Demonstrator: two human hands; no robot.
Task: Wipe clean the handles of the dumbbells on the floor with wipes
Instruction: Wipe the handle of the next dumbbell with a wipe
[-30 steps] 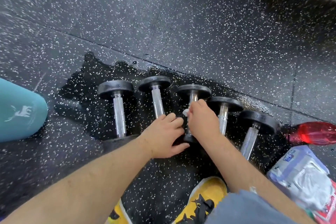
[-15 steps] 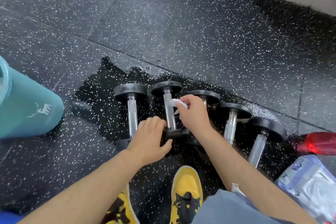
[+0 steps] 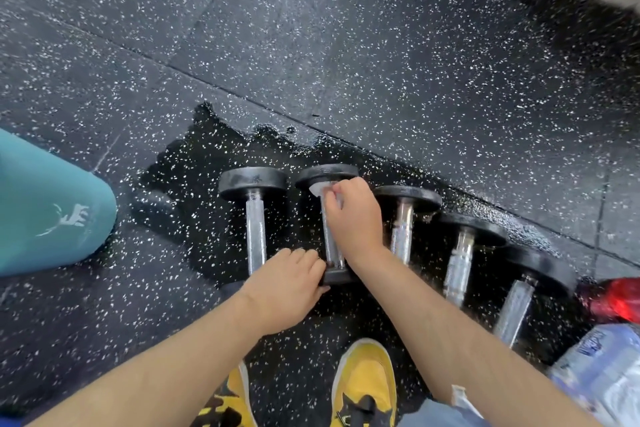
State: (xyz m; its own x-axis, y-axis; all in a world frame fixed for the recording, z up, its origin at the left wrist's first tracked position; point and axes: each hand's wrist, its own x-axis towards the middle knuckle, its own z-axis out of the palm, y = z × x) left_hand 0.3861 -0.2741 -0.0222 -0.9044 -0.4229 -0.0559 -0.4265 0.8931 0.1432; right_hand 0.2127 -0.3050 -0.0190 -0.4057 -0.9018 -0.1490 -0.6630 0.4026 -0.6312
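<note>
The black speckled rubber floor [image 3: 381, 45] under you carries a dark wet patch [image 3: 194, 191], and five dumbbells lie on it in a row, handles pointing toward your yellow shoes [image 3: 367, 381]. Your right hand [image 3: 353, 215] is at the far end of the second dumbbell [image 3: 329, 211] from your left, its grip clamped on a white wipe [image 3: 320, 189] pressed to the top of that chrome handle, just below the far weight plate. Your left hand [image 3: 287, 288] rests on the near plate of the same dumbbell, its grip closed over the plate's edge. A teal bottle [image 3: 52, 211] lies well off to your left; a red bottle [image 3: 616, 298] and a pack of wipes [image 3: 602, 374] sit at your right.
</note>
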